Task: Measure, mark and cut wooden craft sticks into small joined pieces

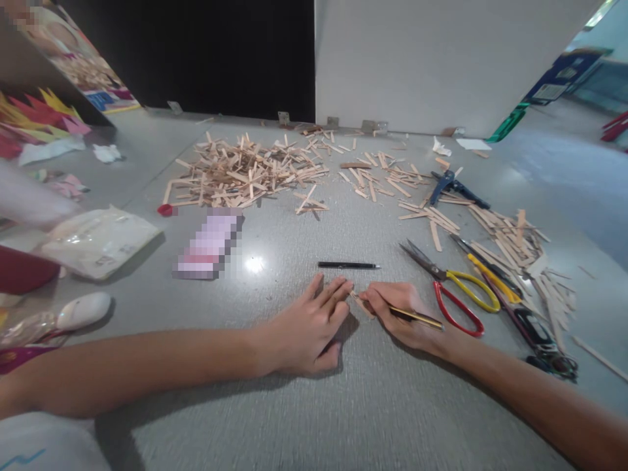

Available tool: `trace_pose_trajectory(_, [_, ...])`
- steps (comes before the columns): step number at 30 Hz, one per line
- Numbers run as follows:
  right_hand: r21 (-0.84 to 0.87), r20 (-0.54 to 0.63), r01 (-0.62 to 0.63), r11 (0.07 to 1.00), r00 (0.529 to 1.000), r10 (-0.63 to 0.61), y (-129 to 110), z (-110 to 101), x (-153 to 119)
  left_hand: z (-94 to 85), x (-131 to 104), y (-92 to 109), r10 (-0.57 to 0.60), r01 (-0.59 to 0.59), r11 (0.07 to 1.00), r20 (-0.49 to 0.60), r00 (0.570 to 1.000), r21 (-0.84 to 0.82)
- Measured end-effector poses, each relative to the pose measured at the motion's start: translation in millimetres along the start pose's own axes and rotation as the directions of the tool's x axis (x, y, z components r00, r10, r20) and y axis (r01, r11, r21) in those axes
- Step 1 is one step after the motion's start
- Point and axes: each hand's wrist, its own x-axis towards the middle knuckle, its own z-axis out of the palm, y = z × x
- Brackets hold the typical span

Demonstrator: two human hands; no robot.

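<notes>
My right hand grips a black-and-yellow pencil, its tip end down by a small flat wooden piece on the table. From the other side, my left hand lies with its fingers apart, the fingertips touching or close to the upper end of that piece. Just beyond both hands lies a dark pen. Scissors with one red and one yellow handle rest open to the right of my right hand.
A heap of wooden sticks lies at the back, with more sticks at the right. Nearby are a yellow cutter and a dark blue tool. A blurred pink rectangle and a plastic packet lie left. Upright panels stand behind.
</notes>
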Motion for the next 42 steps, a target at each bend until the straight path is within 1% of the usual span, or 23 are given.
trace_pose_trajectory(4, [0.007, -0.032, -0.015, 1.000, 0.999, 0.015, -3, -1, -1, 0.0, 0, 1, -0.006, 0.006, 0.999, 0.001, 1.000, -0.031])
trace_pose_trajectory(9, [0.005, -0.032, 0.002, 1.000, 1.000, -0.002, -12, -4, 3, -1.8, 0, 3, -0.009, 0.009, 1.000, 0.019, 1.000, -0.018])
trace_pose_trajectory(13, [0.010, -0.020, -0.011, 1.000, 1.000, 0.011, -17, -8, 3, -2.3, 0, 3, -0.007, 0.007, 1.000, 0.024, 1.000, -0.007])
trace_pose_trajectory(16, [0.028, 0.009, -0.036, 0.999, 0.999, 0.036, -17, -9, 1, -1.8, 0, 3, -0.002, 0.003, 1.000, 0.017, 1.000, -0.017])
trace_pose_trajectory(19, [0.038, 0.012, -0.055, 0.998, 0.998, 0.055, -14, -7, -3, -1.1, 0, 3, -0.007, 0.007, 0.999, 0.010, 1.000, -0.039])
trace_pose_trajectory(22, [0.040, -0.015, -0.079, 0.996, 0.997, 0.079, -11, -4, -7, -0.4, -2, 0, 0.003, -0.002, 0.997, 0.005, 1.000, -0.075])
trace_pose_trajectory(25, [0.026, -0.052, -0.085, 0.996, 0.995, 0.087, -12, -3, -9, 1.2, -5, -6, 0.042, -0.044, 0.988, -0.019, 0.999, -0.146])
trace_pose_trajectory(27, [0.000, -0.095, -0.031, 1.000, 0.995, 0.031, -13, -3, -10, 3.2, -8, -11, 0.056, -0.072, 0.974, -0.080, 0.995, -0.214])
trace_pose_trajectory(30, [-0.070, -0.170, 0.112, 0.991, 0.978, -0.122, -13, -3, -11, 6.5, -10, -16, 0.037, -0.103, 0.954, -0.231, 0.972, -0.281])
trace_pose_trajectory(32, [-0.133, -0.206, 0.199, 0.971, 0.953, -0.224, -11, -2, -12, 8.1, -11, -17, -0.006, -0.098, 0.948, -0.325, 0.946, -0.302])
trace_pose_trajectory(34, [-0.204, -0.217, 0.260, 0.944, 0.928, -0.302, -10, -1, -12, 9.4, -9, -19, -0.072, -0.067, 0.939, -0.382, 0.921, -0.337])
trace_pose_trajectory(36, [-0.263, -0.202, 0.309, 0.914, 0.909, -0.366, -9, -1, -11, 11.0, -8, -20, -0.136, -0.039, 0.923, -0.420, 0.897, -0.383])
trace_pose_trajectory(39, [-0.309, -0.157, 0.364, 0.879, 0.892, -0.424, -10, -2, -9, 14.1, -5, -22, -0.226, -0.004, 0.884, -0.433, 0.873, -0.468])
trace_pose_trajectory(42, [-0.315, -0.154, 0.397, 0.862, 0.875, -0.460, -10, -3, -8, 17.0, -1, -23, -0.260, 0.016, 0.860, -0.411, 0.874, -0.510])
